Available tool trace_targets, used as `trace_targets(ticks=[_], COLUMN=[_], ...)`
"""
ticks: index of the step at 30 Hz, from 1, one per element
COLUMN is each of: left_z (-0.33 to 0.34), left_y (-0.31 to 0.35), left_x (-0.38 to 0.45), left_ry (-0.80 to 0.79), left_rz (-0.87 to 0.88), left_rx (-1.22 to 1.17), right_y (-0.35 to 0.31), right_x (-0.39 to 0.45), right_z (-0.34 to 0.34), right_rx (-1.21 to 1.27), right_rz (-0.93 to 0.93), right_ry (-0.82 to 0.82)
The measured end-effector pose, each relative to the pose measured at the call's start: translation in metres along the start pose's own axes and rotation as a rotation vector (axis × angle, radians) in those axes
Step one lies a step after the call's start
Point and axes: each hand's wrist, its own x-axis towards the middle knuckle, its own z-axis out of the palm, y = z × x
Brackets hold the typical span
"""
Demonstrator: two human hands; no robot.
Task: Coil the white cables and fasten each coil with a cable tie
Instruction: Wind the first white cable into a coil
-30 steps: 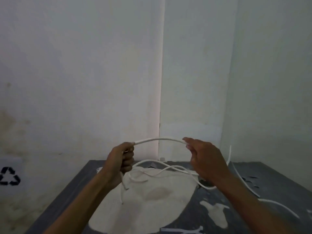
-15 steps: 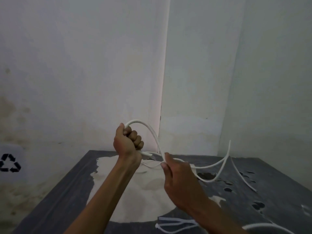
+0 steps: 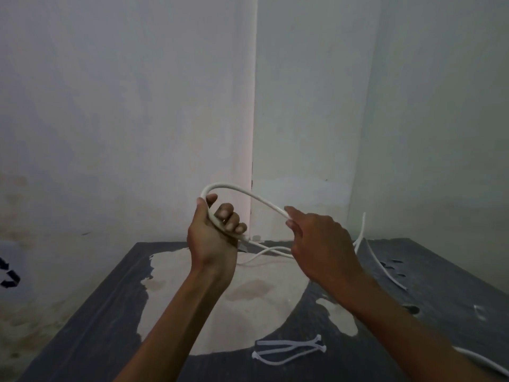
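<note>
Your left hand [image 3: 212, 238] is curled round the white cable [image 3: 237, 188], gripping it above the dark worktop [image 3: 91, 321]. From that fist the cable arches up and over to your right hand [image 3: 319, 244], whose fingertips [image 3: 289, 213] pinch it. The rest of the cable trails down behind your hands onto the worktop. Several white cable ties [image 3: 286, 351] lie loose on the worktop near your right forearm.
</note>
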Motion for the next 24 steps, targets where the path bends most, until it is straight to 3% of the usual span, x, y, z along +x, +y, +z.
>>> trace_targets(ticks=[8, 16, 20, 24], left_z=[0.009, -0.016, -0.051, -0.093], left_y=[0.036, 0.014, -0.013, -0.041], left_x=[0.044, 0.054, 0.057, 0.041], left_ry=[0.122, 0.028, 0.009, -0.121], left_rz=[0.090, 0.113, 0.014, -0.036], left_rx=[-0.052, 0.571, 1.131, 1.342], right_y=[0.045, 0.041, 0.033, 0.045], right_x=[-0.028, -0.013, -0.026, -0.031], right_z=[0.022, 0.017, 0.021, 0.044], right_rx=[-0.018, -0.101, -0.200, -0.233], right_rz=[-0.077, -0.236, -0.291, -0.299], right_ry=[0.003, -0.265, -0.461, -0.676])
